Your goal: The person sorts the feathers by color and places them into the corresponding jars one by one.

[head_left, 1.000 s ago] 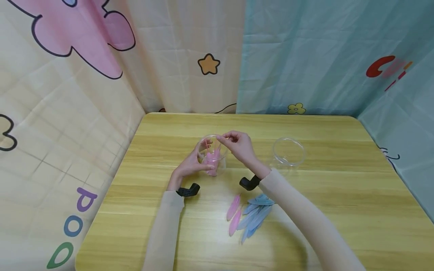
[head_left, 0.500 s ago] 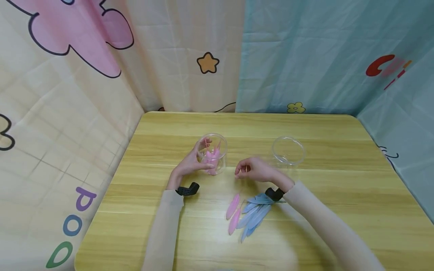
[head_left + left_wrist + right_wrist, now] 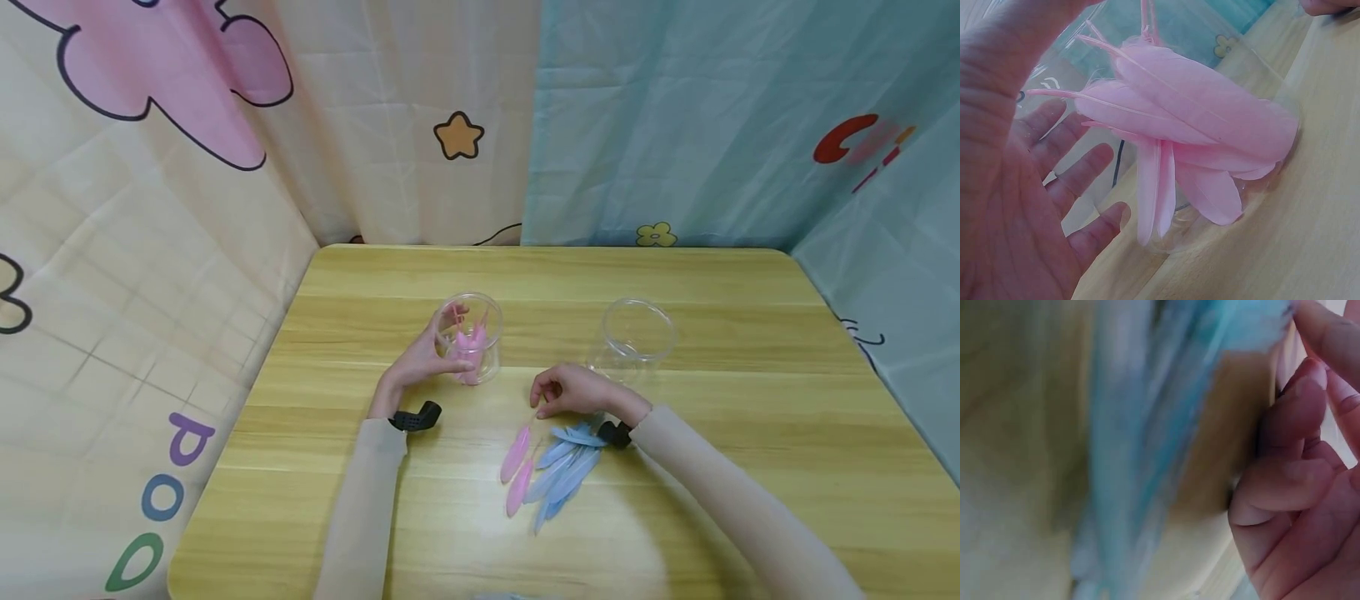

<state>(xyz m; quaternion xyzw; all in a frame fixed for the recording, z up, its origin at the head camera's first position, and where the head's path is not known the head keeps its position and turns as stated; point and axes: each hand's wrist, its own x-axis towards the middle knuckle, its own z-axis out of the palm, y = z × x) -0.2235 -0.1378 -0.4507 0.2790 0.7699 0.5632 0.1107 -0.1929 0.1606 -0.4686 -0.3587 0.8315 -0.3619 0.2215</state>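
My left hand (image 3: pixel 420 360) holds a clear plastic cup (image 3: pixel 491 357) at the left of the table, thumb in front and fingers round the far side. Inside it stand several pink feathers (image 3: pixel 1185 106), quills up, seen close in the left wrist view. My right hand (image 3: pixel 576 390) is low over the table, thumb and index fingertip pinching the quill of a pink feather (image 3: pixel 515 455) that lies on the wood. A second pink feather (image 3: pixel 519 490) lies just below. Beside them is a pile of blue feathers (image 3: pixel 562 479), blurred in the right wrist view.
Another clear cup (image 3: pixel 651 360) stands behind my right hand, nothing showing inside. The wood-grain table (image 3: pixel 750 467) runs back to printed curtains (image 3: pixel 420 83), which hang behind it and at both sides.
From the left cup's rim, my right hand has come back right and down to the quill of a loose pink feather. My left hand has stayed on the cup.
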